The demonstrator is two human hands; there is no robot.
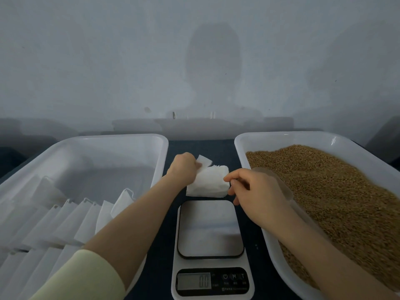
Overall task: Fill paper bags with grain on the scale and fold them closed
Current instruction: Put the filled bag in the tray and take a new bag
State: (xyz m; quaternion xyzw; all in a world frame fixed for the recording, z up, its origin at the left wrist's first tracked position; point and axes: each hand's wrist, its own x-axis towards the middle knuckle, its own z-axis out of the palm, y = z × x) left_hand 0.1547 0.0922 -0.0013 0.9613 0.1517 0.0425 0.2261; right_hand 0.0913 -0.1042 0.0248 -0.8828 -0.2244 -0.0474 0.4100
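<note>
A stack of flat white paper bags [208,182] lies on the dark table just behind the white digital scale [211,241], whose display reads 0.0 and whose platform is bare. My left hand [184,167] pinches the lifted corner of the top bag [204,160] at the stack's far left. My right hand [257,193] hovers at the stack's right edge, thumb and forefinger close together near the bags; whether they hold a bag is unclear. Brown grain [337,191] fills the white tray [242,146] on the right.
A white tray [121,139] on the left holds several folded white bags [65,224] lined up in its near half. A translucent scoop [287,191] lies on the grain behind my right hand. A pale wall stands close behind the table.
</note>
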